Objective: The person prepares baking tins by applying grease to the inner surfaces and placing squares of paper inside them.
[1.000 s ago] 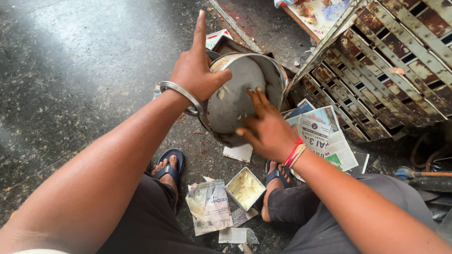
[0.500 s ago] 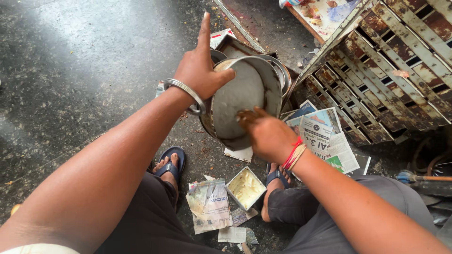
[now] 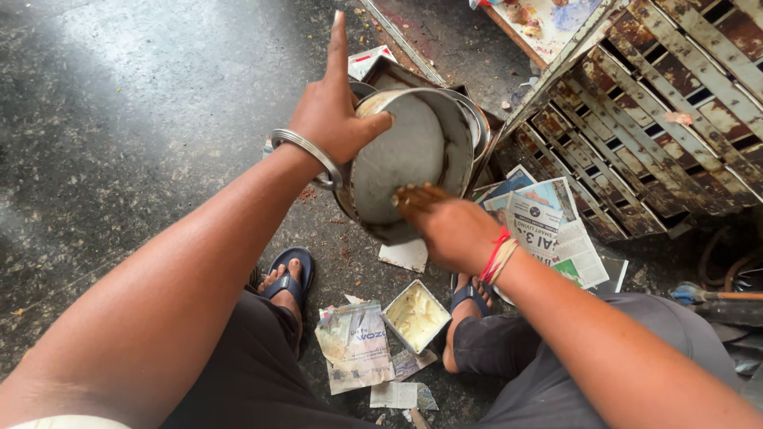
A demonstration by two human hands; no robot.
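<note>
Dark speckled stone floor is catching a soft glare upper left — rusty metal crate grid sitting at right, newspaper sheets and paper scraps lying scattered about.

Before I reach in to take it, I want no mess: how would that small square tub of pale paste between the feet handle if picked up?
The square tub looks thin-walled, so it would probably flex when squeezed. It stands open and fairly full of pale paste, so tilting could smear or spill. Its rim looks greasy, so a grip there may slip.
</note>
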